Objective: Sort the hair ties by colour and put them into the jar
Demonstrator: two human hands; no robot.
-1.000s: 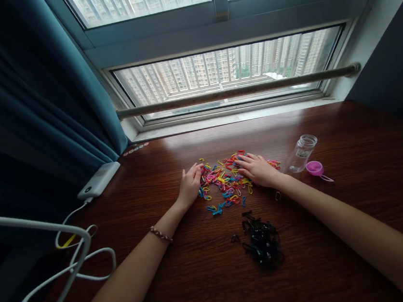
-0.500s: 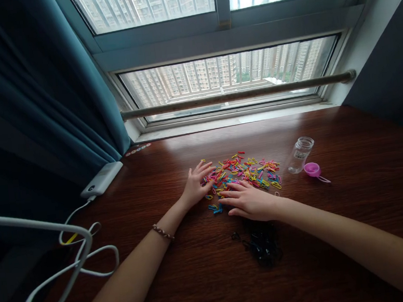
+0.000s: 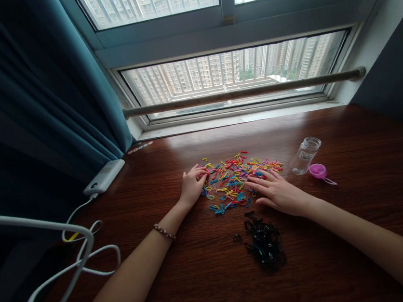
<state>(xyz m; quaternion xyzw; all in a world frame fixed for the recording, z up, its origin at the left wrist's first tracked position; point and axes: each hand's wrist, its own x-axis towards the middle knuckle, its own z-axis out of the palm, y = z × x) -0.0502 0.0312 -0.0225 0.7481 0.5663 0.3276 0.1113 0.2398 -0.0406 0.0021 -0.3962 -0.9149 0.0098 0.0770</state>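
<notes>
Small coloured rubber hair bands [image 3: 232,179] in red, yellow, blue and pink lie in a loose, spread pile on the table. At the pile's left edge is my left hand [image 3: 191,187], its fingers curled in with the thumb close to the fingertips; what they hold, if anything, I cannot make out. My right hand [image 3: 282,194] rests palm down over the right side of the pile, fingers stretched out and slightly apart, touching bands there. Nearer to me sits a heap of black hair bands [image 3: 265,243], with a small black piece just left of it.
A clear jar [image 3: 302,159] leans tilted at the right, beside a pink lid [image 3: 318,171] with a loop. A white device [image 3: 104,177] with a white cable [image 3: 88,241] lies at the left by the blue curtain [image 3: 81,87]. The window sill borders the wooden table's [image 3: 186,269] far edge.
My right hand has slid right across the pile, uncovering coloured bands and the black heap. My left hand has drawn back slightly left, its fingers curling in. The view has shifted a little.
</notes>
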